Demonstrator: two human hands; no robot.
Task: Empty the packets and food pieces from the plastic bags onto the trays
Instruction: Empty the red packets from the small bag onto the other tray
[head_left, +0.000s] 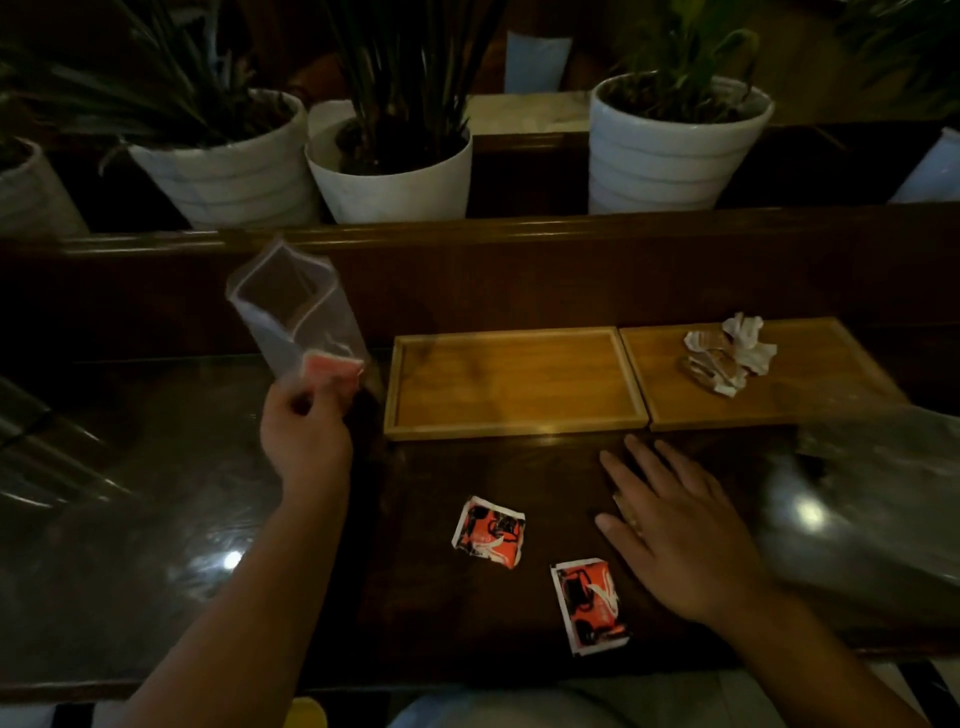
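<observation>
While pinched at its bottom, plastic bag (291, 312) upright, mouth up.

Left hand (304, 436) raised above the worktop (156, 519), pinching a clear plastic bag (291, 312) by its lower end; a red packet (332, 371) shows inside at the fingers. Right hand (675, 530) lies flat, fingers spread, palm down. Two red packets (489, 532) (589, 597) lie loose near it. Left tray (514, 382) bare; right tray (779, 384) carries crumpled white wrappers (730, 353). Another clear bag (872, 493) lies at far right.
</observation>
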